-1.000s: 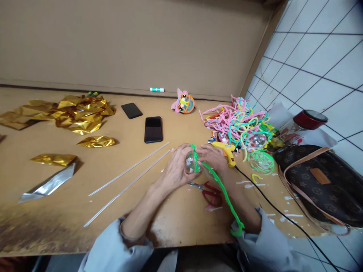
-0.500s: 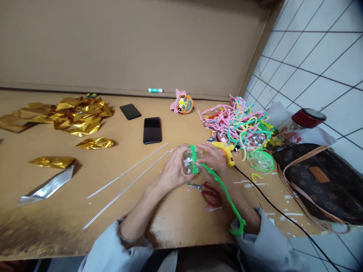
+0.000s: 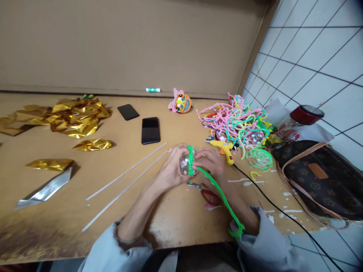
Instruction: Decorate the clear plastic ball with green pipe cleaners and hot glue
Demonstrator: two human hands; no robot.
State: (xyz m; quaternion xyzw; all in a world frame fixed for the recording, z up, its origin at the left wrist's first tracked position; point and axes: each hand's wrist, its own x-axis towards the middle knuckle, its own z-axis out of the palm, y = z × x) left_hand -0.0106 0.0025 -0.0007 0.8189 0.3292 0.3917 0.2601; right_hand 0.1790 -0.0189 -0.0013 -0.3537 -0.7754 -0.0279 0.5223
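My left hand (image 3: 171, 166) is wrapped round a clear plastic ball (image 3: 184, 164) from its left side. A band of bright green pipe cleaner (image 3: 222, 195) runs over the ball, and its loose tail trails down across my right forearm. My right hand (image 3: 209, 161) pinches the pipe cleaner against the ball's right side with thumb and fingers. Red-handled scissors (image 3: 208, 194) lie just below, partly behind my right wrist. A yellow glue gun (image 3: 223, 149) rests right of my right hand, its nozzle pointing left.
Tangled pastel pipe cleaners (image 3: 227, 121) lie at the back right, before a brown handbag (image 3: 320, 181) and a red-lidded jar (image 3: 306, 114). Two phones (image 3: 150, 130), clear sticks (image 3: 124, 190), gold foil (image 3: 79, 117) and a decorated ball (image 3: 180, 102) lie left and behind. The black cord (image 3: 272, 202) crosses the right side.
The view has shifted slightly, so most things appear a little further left. Both hands keep their grip on the ball and the green pipe cleaner; my right fingers have shifted slightly.
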